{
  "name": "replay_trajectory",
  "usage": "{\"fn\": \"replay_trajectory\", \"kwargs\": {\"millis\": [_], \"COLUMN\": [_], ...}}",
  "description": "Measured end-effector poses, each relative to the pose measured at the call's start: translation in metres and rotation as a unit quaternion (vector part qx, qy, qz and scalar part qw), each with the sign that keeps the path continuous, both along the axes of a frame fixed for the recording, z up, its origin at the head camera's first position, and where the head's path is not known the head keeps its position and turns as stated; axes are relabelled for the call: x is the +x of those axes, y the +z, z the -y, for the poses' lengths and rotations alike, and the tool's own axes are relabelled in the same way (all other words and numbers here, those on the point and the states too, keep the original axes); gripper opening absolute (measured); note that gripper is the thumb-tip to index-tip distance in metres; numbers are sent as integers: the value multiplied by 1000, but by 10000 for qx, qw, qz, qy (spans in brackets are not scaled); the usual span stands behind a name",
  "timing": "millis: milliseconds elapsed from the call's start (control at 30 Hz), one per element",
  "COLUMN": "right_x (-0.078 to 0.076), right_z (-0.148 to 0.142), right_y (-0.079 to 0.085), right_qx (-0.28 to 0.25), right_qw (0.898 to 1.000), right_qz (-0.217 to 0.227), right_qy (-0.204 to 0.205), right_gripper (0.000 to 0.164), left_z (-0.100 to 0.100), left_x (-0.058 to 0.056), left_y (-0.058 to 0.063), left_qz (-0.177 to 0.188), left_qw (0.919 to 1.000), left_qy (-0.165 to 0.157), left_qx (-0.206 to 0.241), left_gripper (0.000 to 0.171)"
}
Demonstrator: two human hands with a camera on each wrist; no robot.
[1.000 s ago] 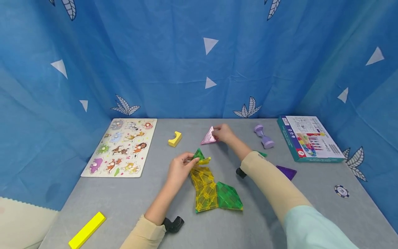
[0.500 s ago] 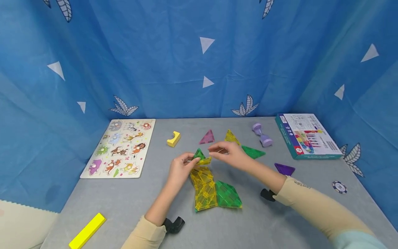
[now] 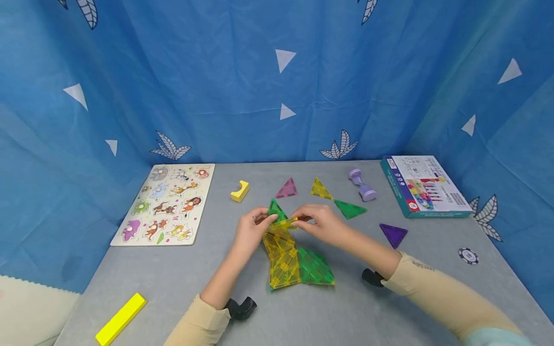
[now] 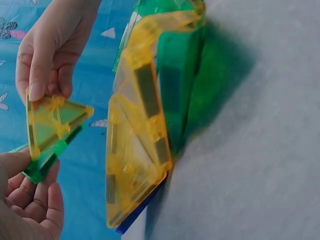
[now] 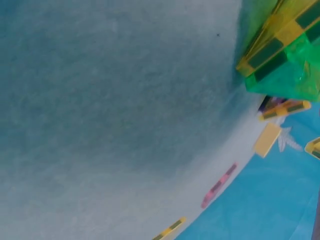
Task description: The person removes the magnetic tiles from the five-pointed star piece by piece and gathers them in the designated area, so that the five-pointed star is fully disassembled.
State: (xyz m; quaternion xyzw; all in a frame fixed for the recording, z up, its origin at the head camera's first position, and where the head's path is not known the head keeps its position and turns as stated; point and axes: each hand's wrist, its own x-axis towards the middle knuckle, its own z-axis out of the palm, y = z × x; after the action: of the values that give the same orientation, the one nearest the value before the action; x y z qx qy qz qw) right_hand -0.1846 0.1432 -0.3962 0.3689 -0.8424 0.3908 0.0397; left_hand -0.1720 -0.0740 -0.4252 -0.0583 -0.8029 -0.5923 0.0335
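The left hand (image 3: 250, 229) and right hand (image 3: 323, 222) pinch near each other, both forearms (image 3: 221, 278) angled inward.

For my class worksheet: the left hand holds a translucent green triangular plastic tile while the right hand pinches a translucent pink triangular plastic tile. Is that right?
Not quite: one colour is wrong. The left wrist view shows the right hand pinching a translucent yellow triangular plastic tile. The left hand does hold a translucent green triangular plastic tile.
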Motion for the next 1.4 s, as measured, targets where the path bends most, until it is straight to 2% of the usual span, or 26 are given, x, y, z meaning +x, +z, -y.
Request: {"fn": "replay_trajectory", "kwargs": {"millis": [100, 200, 267, 367, 500, 633, 767, 900, 1067, 1133, 1200, 1267, 1367, 1400], "right_x": [-2, -11, -21, -39, -60, -73, -79, -81, -82, -83, -82, -81, -73, -70], "right_z": [-9, -23, -32, -42, -49, -50, -51, -53, -55, -57, -59, -62, -64, -64], "right_y": [2, 4, 2, -3, -13, -23, -30, -35, -37, -37, -36, -32, -23, -20], "right_qx": [-155, -329, -464, -711, -708, -367, -160, -7, 215, 384, 559, 777, 1128, 1256], "right_qw": [9984, 9898, 9778, 9493, 9150, 8979, 8863, 8837, 8861, 8882, 8913, 8957, 9048, 9084], "right_qz": [353, 1022, 1607, 2577, 3457, 3878, 4097, 4150, 4078, 4010, 3955, 3854, 3592, 3476], "right_qy": [-415, -936, -1260, -1655, -1954, -2050, -2152, -2163, -2194, -2210, -2148, -2079, -1990, -1957], "right_gripper": [11, 12, 14, 19, 25, 27, 24, 24, 25, 29, 35, 40, 43, 42], "left_z": [8, 23, 35, 55, 77, 94, 105, 109, 107, 104, 102, 100, 95, 93], "left_x": [-5, -11, -14, -21, -28, -33, -36, -34, -30, -29, -28, -26, -20, -18], "left_y": [2, 3, 3, 0, -1, -1, -7, -15, -19, -17, -12, -8, -2, 0], "left_qz": [29, 133, 335, 662, 974, 1291, 1487, 1540, 1399, 1327, 1292, 1235, 1000, 885], "left_qw": [10000, 9997, 9985, 9939, 9859, 9761, 9636, 9573, 9562, 9520, 9440, 9324, 9138, 9106], "left_qy": [86, 151, 119, -28, -301, -631, -979, -1179, -976, -852, -753, -595, -345, -277], "left_qx": [16, -155, -418, -886, -1326, -1629, -1996, -2142, -2378, -2622, -2942, -3346, -3922, -4026], "left_gripper": [17, 18, 20, 24, 28, 27, 26, 29, 30, 30, 32, 35, 39, 39]}}
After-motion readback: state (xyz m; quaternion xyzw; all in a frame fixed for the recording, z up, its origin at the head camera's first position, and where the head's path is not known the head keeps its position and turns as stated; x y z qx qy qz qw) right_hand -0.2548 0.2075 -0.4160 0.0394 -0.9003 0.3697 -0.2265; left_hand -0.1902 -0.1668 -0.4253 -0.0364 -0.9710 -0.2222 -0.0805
